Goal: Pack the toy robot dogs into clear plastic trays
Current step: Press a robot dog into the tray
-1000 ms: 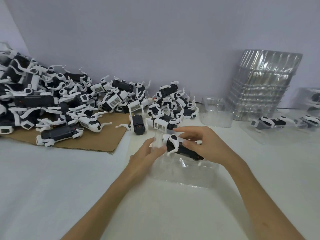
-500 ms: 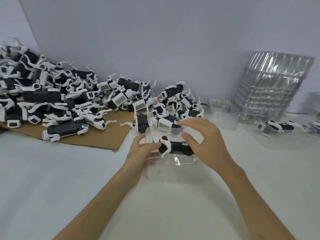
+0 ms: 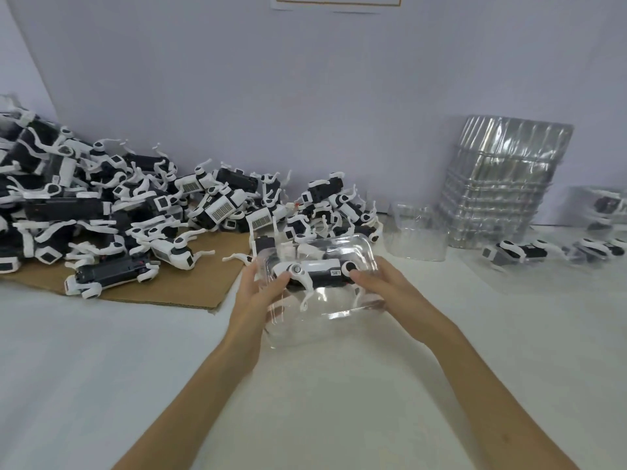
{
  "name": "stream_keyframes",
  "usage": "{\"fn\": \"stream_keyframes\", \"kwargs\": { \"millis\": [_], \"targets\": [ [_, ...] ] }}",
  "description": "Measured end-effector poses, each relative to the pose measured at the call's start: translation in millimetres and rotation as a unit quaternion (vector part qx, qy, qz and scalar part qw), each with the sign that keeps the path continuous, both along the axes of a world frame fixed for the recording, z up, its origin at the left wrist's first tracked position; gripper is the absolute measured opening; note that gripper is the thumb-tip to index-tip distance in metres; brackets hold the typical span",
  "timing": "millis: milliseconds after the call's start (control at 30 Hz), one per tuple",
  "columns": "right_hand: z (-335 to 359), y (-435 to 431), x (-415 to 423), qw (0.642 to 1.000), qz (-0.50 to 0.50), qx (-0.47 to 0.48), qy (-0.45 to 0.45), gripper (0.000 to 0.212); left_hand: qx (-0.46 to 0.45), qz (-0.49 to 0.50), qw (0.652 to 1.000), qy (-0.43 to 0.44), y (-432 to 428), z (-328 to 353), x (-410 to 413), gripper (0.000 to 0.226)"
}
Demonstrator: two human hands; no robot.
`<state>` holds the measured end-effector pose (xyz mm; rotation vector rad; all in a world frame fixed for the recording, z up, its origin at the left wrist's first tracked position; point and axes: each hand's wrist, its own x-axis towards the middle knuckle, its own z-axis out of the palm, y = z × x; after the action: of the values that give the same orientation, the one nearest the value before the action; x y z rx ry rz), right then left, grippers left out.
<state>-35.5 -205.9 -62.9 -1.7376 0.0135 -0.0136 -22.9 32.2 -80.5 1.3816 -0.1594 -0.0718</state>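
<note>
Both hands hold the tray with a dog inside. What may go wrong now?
The toy dog may slip out, as the clear tray looks tilted between the left hand and right hand. Its thin white legs could bend if pressed. The pile of loose dogs close behind might be knocked.

Bare white table (image 3: pixel 84 385) lies open along the near edge. The heap of toy robot dogs (image 3: pixel 142 212) on cardboard (image 3: pixel 190 290) blocks the far left; the stack of clear trays (image 3: pixel 502 188) and one loose tray (image 3: pixel 417 235) stand far right.
</note>
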Motion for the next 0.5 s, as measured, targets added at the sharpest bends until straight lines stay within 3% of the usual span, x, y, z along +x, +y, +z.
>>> {"fn": "stream_keyframes", "kwargs": {
  "millis": [100, 267, 500],
  "targets": [
    [2.7, 3.6, -0.1, 0.998, -0.035, 0.015, -0.047, 0.088, 0.036, -0.042, 0.998, -0.002, -2.6, 3.5, -2.7, 0.083],
    [8.0, 3.0, -2.8, 0.993, -0.075, 0.025, -0.089, 0.07, 0.088, -0.047, 0.995, -0.025, -3.7, 6.2, -5.0, 0.087],
    [0.9, 2.9, 0.8, 0.991, -0.086, 0.005, -0.103, 0.078, 0.087, -0.021, 0.995, -0.045, -2.0, 2.2, -2.4, 0.102]
  ]
}}
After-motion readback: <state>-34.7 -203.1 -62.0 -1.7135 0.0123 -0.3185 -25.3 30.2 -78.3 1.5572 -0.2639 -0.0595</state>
